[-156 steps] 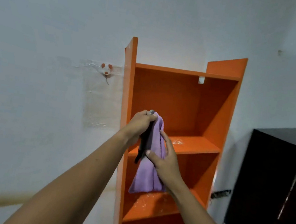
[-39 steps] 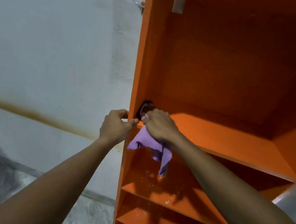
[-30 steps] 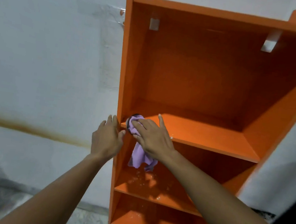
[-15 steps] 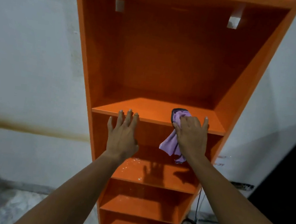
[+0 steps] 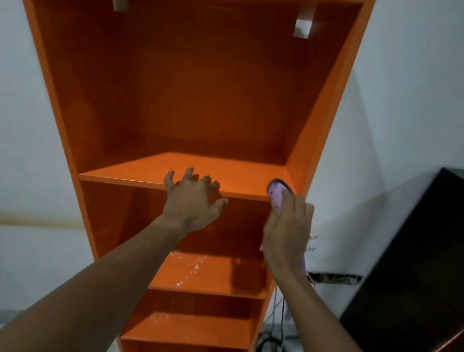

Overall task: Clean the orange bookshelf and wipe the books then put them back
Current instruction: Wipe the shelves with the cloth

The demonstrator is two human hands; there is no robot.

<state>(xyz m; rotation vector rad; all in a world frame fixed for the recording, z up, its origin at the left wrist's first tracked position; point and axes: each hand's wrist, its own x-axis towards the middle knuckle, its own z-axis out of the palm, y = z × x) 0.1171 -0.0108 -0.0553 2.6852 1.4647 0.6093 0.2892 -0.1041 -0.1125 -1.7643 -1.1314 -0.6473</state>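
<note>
At one bookshelf (image 5: 332,100), two hands (image 5: 191,203) (image 5: 287,230), one apparently gripping one cloth (image 5: 275,195).

The orange bookshelf (image 5: 207,84) bears a purple cloth (image 5: 275,192) at one board's right end, with pale specks (image 5: 189,267) on the board below.

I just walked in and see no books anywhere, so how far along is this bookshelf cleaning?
Done: the orange bookshelf holds no books. In hand: the right hand holds a purple cloth against the right end of the upper shelf; the left hand rests on its front edge. Left: the shelf below shows white specks, so probably needs wiping, and the books, nowhere in view, await wiping and returning.
</note>
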